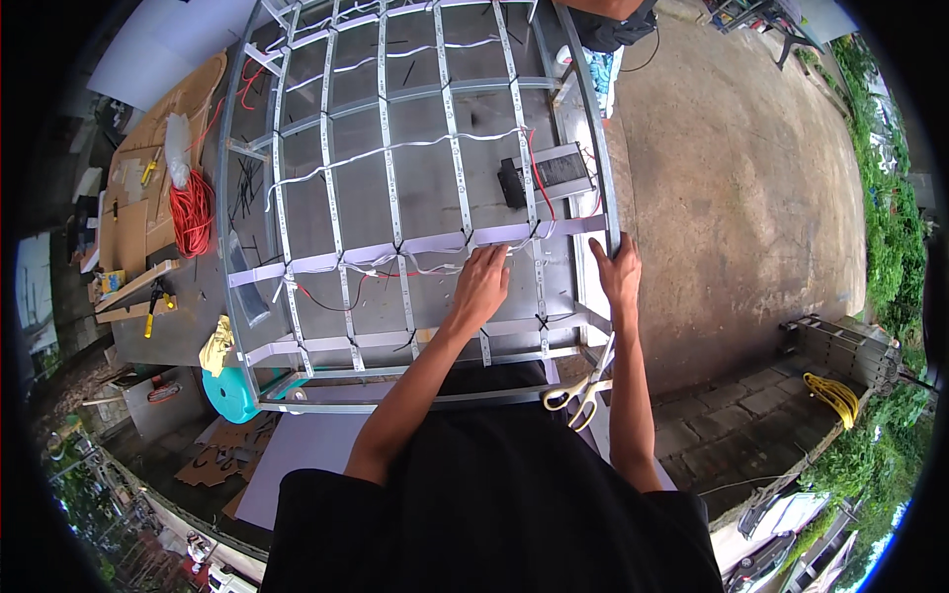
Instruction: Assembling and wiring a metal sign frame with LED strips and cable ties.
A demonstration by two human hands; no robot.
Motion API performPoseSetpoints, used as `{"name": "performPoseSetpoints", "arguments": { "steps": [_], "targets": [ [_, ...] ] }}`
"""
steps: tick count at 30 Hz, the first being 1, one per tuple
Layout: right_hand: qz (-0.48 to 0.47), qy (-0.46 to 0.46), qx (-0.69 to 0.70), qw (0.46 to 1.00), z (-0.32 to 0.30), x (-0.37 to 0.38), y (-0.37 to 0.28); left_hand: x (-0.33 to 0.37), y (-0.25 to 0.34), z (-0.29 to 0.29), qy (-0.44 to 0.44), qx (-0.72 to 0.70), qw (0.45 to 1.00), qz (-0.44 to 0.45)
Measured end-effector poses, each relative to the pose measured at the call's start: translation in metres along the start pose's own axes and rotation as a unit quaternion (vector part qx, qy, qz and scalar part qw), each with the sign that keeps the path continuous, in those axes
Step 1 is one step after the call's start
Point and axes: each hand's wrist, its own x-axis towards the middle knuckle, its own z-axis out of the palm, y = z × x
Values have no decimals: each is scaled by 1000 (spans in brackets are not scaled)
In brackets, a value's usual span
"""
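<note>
A large metal frame [228, 178] carries lengthwise LED strips [390, 148], fastened with black zip ties to a lavender crossbar [371, 251]. My left hand [480, 287] is at the crossbar, right of the middle. Its fingers are closed on a white wire [527, 240] running along the bar; the fingertips are partly hidden. On the right side rail, my right hand [621, 270] is wrapped round the metal, thumb on the inner side. Scissors [580, 393] with cream handles rest at the frame's near right corner, beside my right forearm.
A power supply box [554, 172] lies under the strips at the right. Left of the frame are a red cable coil [192, 212], yellow-handled pliers [155, 306], a yellow cloth [217, 344] and a teal stool [227, 393]. Concrete floor [732, 198] extends to the right, with a yellow hose [832, 397].
</note>
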Motion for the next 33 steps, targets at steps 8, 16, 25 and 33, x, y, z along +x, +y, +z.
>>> {"name": "performPoseSetpoints", "arguments": {
  "steps": [8, 16, 25, 33],
  "targets": [
    [11, 8, 16, 1000, -3, -14, -5, -96, 5, -53, -9, -24, 998, -64],
    [10, -7, 47, 999, -7, -12, -2, -187, -23, -126, 219, 70, 960, -161],
    [21, -13, 33, 999, -7, -9, -1, -210, -22, -116, 252, 140, 940, -184],
    [-103, 166, 153, 969, -4, -25, 14, -221, -35, -94, 276, 114, 922, -247]
  ]
}}
